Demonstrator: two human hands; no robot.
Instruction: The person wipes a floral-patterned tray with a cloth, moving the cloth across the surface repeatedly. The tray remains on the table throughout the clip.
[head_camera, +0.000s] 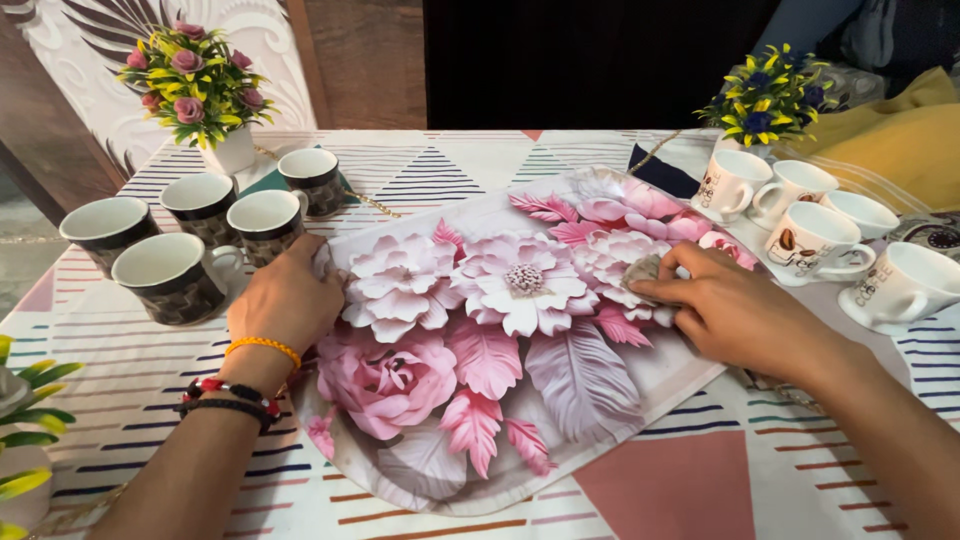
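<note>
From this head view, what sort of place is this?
Probably a home dining table: striped patterned tablecloth, dark patterned ceramic cups, small pink artificial flower pot. Both hands rest on a rectangular pink floral tray.

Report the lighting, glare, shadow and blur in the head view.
Head view: warm, even light; soft sheen but no hard glare on the floral tray; faint shadows under the left hand and right hand; centre sharp, the small cloth slightly soft; the leaves at the left edge blurred; the backdrop behind the table dark.

No packages, labels, signs or screens in view
</note>
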